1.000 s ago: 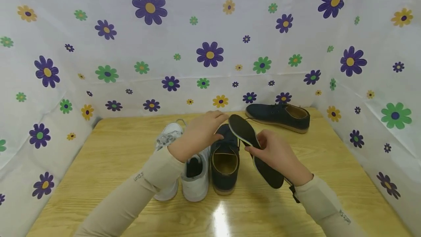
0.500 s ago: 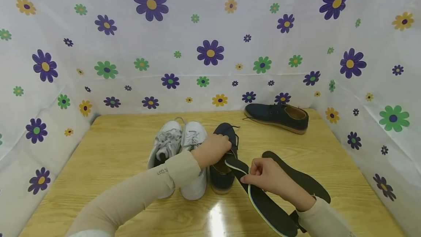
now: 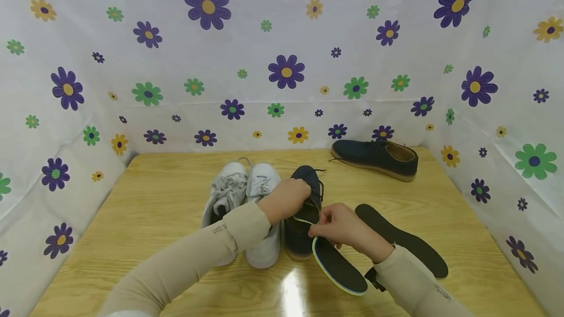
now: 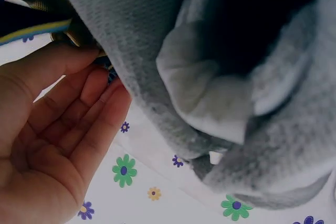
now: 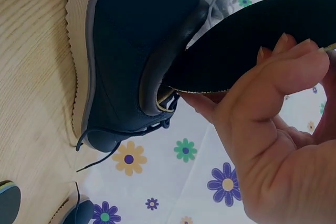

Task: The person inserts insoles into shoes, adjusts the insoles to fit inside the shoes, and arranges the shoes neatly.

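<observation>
A dark insole (image 3: 339,268) with a blue-and-yellow edge is held by my right hand (image 3: 345,226), thumb and fingers pinching it around its middle. Its front end is inside the opening of a navy lace-up shoe (image 3: 299,246), while the rest slants out over the table toward me. In the right wrist view the insole (image 5: 252,35) enters past the collar of the shoe (image 5: 131,51). My left hand (image 3: 285,199) pinches the shoe at the front of its opening, near the laces. The left wrist view shows its thumb (image 4: 58,64) meeting the fingers there.
Two white sneakers (image 3: 263,253) stand side by side just left of the navy shoe. A second dark insole (image 3: 403,241) lies flat on the wooden table (image 3: 167,199) to the right. Another navy shoe (image 3: 374,158) rests at the back right, before a flowered cloth (image 3: 246,23).
My left hand has come down onto the navy shoe. The second insole has come to lie on the table, and my right hand has brought the other one left into the shoe's opening.
</observation>
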Available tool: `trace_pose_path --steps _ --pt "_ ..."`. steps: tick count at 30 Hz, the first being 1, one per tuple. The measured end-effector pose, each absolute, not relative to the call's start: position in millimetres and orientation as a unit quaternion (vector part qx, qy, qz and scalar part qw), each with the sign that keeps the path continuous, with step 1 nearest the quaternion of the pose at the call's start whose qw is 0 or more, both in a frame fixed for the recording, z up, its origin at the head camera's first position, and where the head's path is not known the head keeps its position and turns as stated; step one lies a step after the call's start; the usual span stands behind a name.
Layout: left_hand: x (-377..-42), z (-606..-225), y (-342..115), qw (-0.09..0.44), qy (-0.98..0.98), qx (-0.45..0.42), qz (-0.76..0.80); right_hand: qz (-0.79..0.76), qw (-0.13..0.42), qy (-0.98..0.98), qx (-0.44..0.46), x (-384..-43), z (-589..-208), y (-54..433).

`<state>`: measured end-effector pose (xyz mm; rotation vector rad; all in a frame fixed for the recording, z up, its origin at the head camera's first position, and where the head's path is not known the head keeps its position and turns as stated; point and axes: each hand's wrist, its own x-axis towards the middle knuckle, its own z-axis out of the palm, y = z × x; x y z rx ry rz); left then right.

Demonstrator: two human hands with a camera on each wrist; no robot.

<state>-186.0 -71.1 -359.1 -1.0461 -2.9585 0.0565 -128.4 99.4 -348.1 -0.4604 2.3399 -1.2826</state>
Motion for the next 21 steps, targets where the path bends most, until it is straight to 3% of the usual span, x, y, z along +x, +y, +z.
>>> trace_pose_path --steps 8,21 --pt "-188 -358 -75 -0.024 -0.949 -0.312 -0.039 -0.414 0.187 0.878 -0.150 -137 -353 85" --pt "-188 -358 -78 -0.023 -0.945 -0.322 -0.061 -0.373 0.155 0.906 -0.126 -155 -363 68"
